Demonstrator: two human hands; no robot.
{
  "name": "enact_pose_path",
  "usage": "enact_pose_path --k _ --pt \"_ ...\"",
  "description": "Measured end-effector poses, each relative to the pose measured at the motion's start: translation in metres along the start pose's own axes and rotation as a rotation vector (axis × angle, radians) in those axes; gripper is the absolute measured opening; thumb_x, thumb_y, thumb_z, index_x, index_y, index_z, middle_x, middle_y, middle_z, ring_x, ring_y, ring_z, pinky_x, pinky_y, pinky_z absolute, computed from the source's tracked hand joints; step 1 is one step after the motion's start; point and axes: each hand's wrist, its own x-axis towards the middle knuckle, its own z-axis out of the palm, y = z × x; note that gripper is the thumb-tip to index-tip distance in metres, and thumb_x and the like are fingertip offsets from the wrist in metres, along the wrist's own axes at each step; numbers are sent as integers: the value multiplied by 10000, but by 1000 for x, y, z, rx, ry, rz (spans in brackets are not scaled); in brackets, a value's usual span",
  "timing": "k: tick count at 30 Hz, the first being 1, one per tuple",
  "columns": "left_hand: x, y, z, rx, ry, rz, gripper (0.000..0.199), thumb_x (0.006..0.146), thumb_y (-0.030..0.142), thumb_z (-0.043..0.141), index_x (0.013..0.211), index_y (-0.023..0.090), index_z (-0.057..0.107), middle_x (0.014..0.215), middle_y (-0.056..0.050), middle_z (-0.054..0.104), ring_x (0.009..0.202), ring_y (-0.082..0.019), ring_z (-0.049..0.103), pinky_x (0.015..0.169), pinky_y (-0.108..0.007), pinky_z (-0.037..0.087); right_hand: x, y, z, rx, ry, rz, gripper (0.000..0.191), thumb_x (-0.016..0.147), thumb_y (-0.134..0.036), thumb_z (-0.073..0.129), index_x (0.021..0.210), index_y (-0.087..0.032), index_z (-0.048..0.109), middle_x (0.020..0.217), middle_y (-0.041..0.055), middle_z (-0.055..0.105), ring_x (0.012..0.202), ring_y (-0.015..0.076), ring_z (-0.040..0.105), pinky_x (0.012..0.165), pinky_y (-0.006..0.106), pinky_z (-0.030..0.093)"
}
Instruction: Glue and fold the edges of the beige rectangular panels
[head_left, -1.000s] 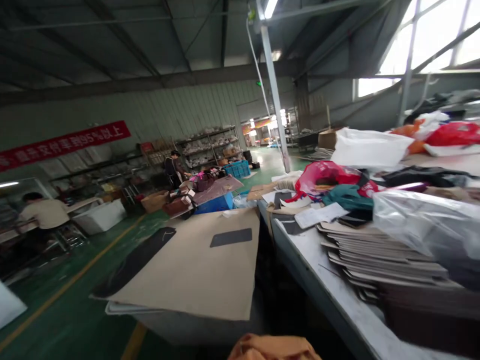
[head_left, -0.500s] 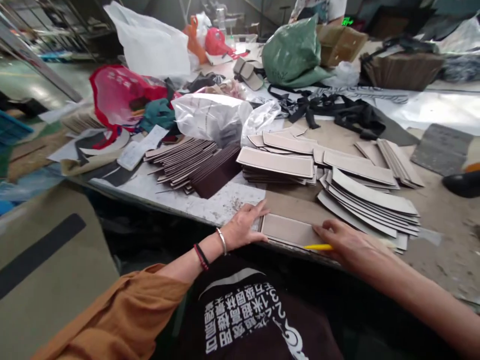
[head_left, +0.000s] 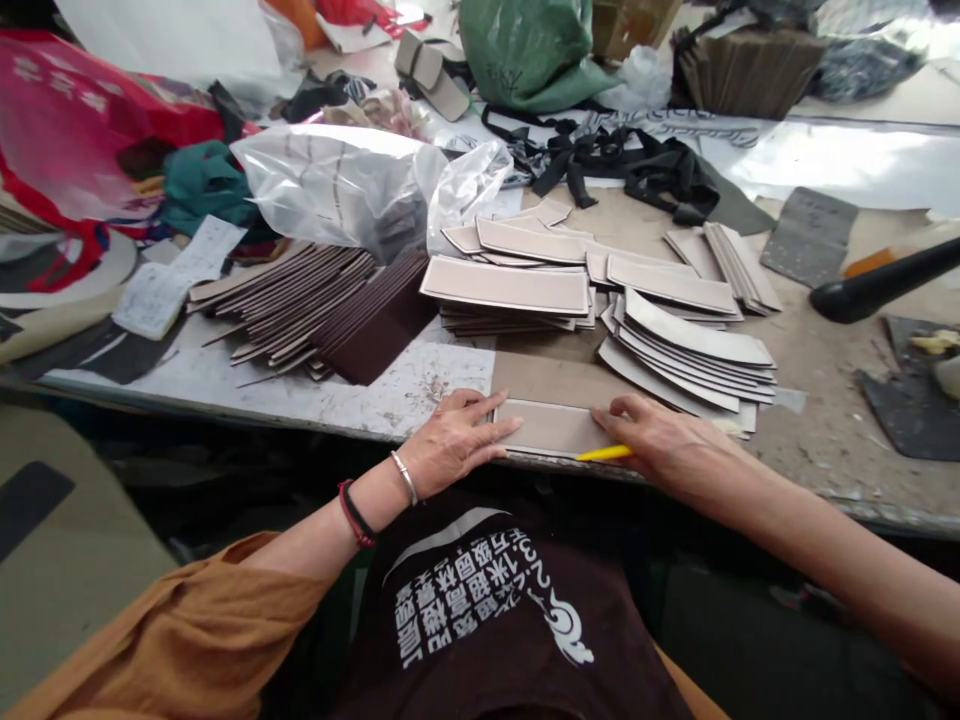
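Observation:
A beige rectangular panel (head_left: 556, 428) with a dark edge lies flat at the table's front edge. At its left end rests my left hand (head_left: 459, 440), open, fingers spread over the panel's border. My right hand (head_left: 652, 440) is closed round a yellow pointed stick (head_left: 604, 454), whose tip points left over the panel's lower edge. Its fingertips also touch the panel's right end. What the rest of the stick looks like is hidden by the hand. Just behind lie a stack of beige panels (head_left: 506, 287) and a fanned stack of pale curved panels (head_left: 697, 340).
Dark brown panels (head_left: 382, 318) stand fanned to the left, near a clear plastic bag (head_left: 337, 185). Black straps (head_left: 630, 165) and a green sack (head_left: 529, 50) lie farther back. A black rod-like object (head_left: 885, 285) juts in from the right.
The view has tilted down and shifted right, so the table's things appear higher and farther left. Both hands stay at the panel's ends, the right still with the yellow stick.

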Motion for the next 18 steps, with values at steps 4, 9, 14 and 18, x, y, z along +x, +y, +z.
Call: enact_pose_path --k 4,9,14,18 --pt "0 0 0 18 3 17 357 867 342 512 1198 218 561 1326 -110 478 1092 -256 418 949 -451 426 -1 -2 -2 -17 2 -13 340 845 -135 399 1152 -168 540 1030 107 557 669 157 544 488 236 322" --pt "1 -2 2 -14 41 11 355 863 342 523 1194 219 563 1322 -97 490 1077 -241 426 942 -441 441 0 -2 -3 -45 -43 -3 347 851 -135 406 1174 -154 532 1032 122 558 725 178 563 519 238 351" --pt "0 -3 3 -20 65 20 353 857 347 533 1181 216 573 1312 -99 502 1060 -241 433 931 -441 450 -1 -2 -4 -44 -59 -3 347 859 -145 420 1190 -146 525 1055 130 544 769 190 569 545 242 368" --pt "0 -2 3 -26 81 27 350 851 339 541 1173 207 580 1304 -105 508 1057 -242 429 929 -438 450 -1 -3 -5 -52 -78 1 360 860 -149 429 1209 -150 512 1048 124 542 735 176 558 534 238 354"
